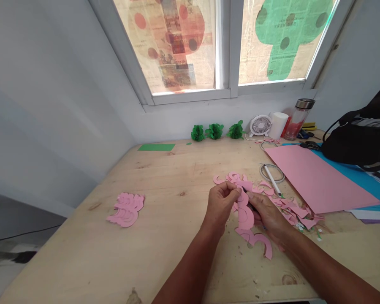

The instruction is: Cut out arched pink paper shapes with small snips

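My left hand [222, 202] pinches the top of a folded pink paper piece [245, 217] with curved, scalloped edges and arc lines on it. Beside it my right hand [267, 213] is closed around dark scissors [253, 207], mostly covered by the fingers and the paper. The blades lie at the paper's upper right edge. Below the hands a curved pink paper scrap [263, 242] rests on the table. More pink offcuts [296, 211] lie to the right of my right hand. A pile of cut pink scalloped shapes [126, 210] sits at the left.
Pink sheets [319, 177] lie on blue ones at the right, near a black bag [361, 139]. A white pen [272, 179] crosses a coiled ring. Along the wall stand green paper shapes [215, 131], a small fan [260, 125] and a bottle [299, 120]. A green strip [156, 147] lies far left.
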{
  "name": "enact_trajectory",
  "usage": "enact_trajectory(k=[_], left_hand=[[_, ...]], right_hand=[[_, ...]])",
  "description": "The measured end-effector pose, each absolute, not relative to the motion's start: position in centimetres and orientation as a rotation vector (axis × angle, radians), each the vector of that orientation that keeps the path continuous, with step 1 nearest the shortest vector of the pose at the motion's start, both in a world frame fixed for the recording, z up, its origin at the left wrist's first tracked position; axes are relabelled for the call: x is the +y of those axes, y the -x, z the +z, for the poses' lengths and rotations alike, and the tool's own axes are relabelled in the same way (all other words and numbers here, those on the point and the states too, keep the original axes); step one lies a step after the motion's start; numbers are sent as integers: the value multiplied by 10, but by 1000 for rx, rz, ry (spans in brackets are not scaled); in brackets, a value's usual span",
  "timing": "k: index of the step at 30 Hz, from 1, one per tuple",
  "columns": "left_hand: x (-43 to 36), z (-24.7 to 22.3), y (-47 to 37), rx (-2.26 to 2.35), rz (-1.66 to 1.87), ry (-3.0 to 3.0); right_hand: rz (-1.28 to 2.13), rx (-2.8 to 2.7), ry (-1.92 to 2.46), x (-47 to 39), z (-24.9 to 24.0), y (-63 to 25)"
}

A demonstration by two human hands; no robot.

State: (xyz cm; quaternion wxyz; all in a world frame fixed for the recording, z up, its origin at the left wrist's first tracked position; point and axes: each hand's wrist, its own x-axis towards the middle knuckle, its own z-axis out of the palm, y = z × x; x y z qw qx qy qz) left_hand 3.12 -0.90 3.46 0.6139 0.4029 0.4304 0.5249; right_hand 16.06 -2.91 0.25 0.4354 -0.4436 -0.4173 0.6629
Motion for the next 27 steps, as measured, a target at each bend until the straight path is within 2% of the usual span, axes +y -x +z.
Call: enact_trajectory(k=[27], left_hand=[[-5,26,-29,1000,1186,-1012]], right_hand=[[1637,-1076,1070,-27,3,-159]])
